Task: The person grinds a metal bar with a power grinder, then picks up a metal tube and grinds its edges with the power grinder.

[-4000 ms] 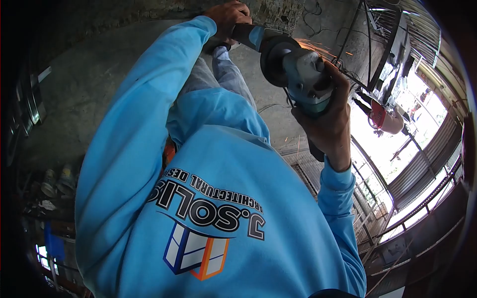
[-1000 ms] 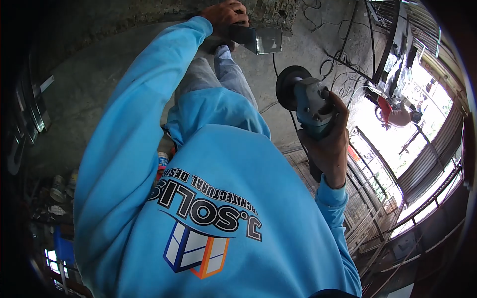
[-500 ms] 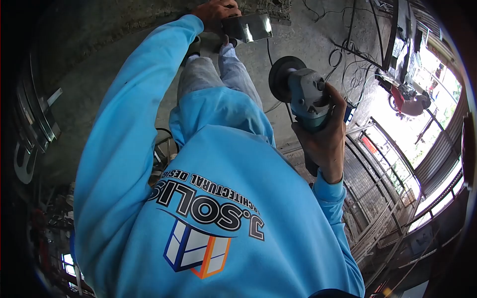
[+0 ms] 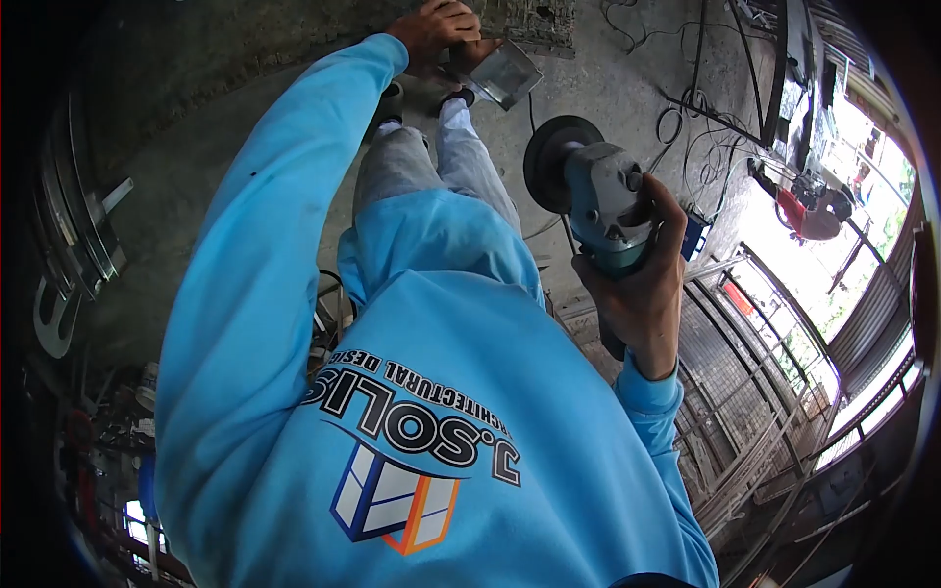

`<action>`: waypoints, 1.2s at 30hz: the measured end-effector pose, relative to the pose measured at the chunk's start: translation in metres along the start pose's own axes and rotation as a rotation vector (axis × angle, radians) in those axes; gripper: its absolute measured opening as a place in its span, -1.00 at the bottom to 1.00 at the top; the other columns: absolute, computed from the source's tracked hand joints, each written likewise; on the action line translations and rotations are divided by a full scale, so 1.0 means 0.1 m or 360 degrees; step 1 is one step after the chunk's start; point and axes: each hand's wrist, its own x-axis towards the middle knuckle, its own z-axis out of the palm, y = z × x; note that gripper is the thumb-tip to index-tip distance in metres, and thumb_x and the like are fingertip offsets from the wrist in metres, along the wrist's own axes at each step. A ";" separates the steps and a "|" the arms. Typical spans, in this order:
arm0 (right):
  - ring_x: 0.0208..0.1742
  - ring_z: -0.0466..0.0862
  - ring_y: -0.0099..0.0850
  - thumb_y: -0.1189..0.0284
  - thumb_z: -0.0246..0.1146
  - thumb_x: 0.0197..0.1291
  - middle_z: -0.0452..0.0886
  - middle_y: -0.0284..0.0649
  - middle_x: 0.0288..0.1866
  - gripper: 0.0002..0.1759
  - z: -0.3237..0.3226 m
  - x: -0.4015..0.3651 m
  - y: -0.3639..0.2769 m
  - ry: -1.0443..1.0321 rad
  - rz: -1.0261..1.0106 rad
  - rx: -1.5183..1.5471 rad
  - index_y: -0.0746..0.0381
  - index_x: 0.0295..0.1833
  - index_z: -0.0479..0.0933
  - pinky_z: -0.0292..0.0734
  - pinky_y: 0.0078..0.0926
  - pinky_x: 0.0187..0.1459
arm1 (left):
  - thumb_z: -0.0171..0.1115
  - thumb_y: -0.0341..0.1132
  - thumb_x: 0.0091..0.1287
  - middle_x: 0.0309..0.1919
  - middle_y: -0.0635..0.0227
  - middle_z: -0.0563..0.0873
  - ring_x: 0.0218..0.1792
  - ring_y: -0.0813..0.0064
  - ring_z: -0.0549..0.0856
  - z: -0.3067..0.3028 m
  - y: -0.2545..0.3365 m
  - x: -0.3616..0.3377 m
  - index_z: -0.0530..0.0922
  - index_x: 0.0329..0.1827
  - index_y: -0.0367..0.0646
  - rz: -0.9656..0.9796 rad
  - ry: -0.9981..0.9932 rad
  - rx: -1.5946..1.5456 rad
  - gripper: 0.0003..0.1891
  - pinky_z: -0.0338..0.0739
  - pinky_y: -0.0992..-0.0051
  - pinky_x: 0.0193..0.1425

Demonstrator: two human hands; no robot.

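Observation:
At the top of the head view, my left hand (image 4: 431, 34) is closed around one end of a shiny metal piece (image 4: 510, 76), which looks like a short length of rectangular tube. The piece is tilted, its free end pointing right and above the floor. My right hand (image 4: 642, 279) wraps round the body of an angle grinder (image 4: 608, 201). The grinder's dark round disc (image 4: 549, 165) faces left, apart from the metal piece. My palm and sleeve hide part of the grinder's handle.
Below me lies a grey concrete floor (image 4: 598, 88). Loose cables (image 4: 701, 137) run over it at right. Metal strips (image 4: 83, 216) stand at far left. A metal frame and mesh (image 4: 730, 343) are at right, near a bright opening with a red-and-dark object (image 4: 814, 216).
My left hand has turned the metal piece, so a different, broader face shows and it slants downward to the right. The grinder has shifted only slightly in view.

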 end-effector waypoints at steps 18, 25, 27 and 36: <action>0.23 0.78 0.04 0.62 0.58 -0.11 0.70 0.07 0.19 0.12 0.03 0.23 -0.24 -0.0143 -0.0047 -0.0026 0.09 0.61 0.20 0.72 -0.11 0.23 | 0.17 -0.21 0.42 0.27 0.61 0.66 0.33 0.25 0.56 -0.20 0.20 0.23 0.71 0.06 0.15 -0.0134 -0.0171 -0.0038 -0.76 0.36 0.05 0.47; 0.14 0.80 0.14 0.56 0.59 -0.01 0.73 0.11 0.18 0.07 0.10 0.32 -0.28 -0.0073 -0.0199 -0.0125 0.14 0.59 0.16 0.80 -0.05 0.11 | 0.17 -0.22 0.38 0.25 0.61 0.67 0.35 0.24 0.53 -0.19 0.19 0.11 0.72 -0.02 0.16 -0.0110 -0.0145 -0.0129 -0.79 0.35 0.07 0.49; 0.13 0.81 0.14 0.57 0.59 -0.01 0.73 0.11 0.16 0.07 0.10 0.33 -0.30 -0.0103 -0.0202 -0.0132 0.14 0.59 0.16 0.80 -0.05 0.10 | 0.18 -0.22 0.37 0.24 0.60 0.67 0.34 0.24 0.53 -0.24 0.21 0.12 0.72 -0.04 0.17 -0.0132 -0.0144 -0.0146 -0.80 0.36 0.07 0.48; 0.13 0.81 0.13 0.59 0.58 0.01 0.72 0.12 0.18 0.05 0.03 0.39 -0.32 -0.0147 -0.0188 -0.0190 0.14 0.58 0.17 0.79 -0.04 0.12 | 0.16 -0.21 0.36 0.18 0.50 0.69 0.31 0.24 0.56 -0.22 0.20 0.12 0.70 -0.07 0.09 0.0000 -0.0014 -0.0114 -0.80 0.37 0.06 0.45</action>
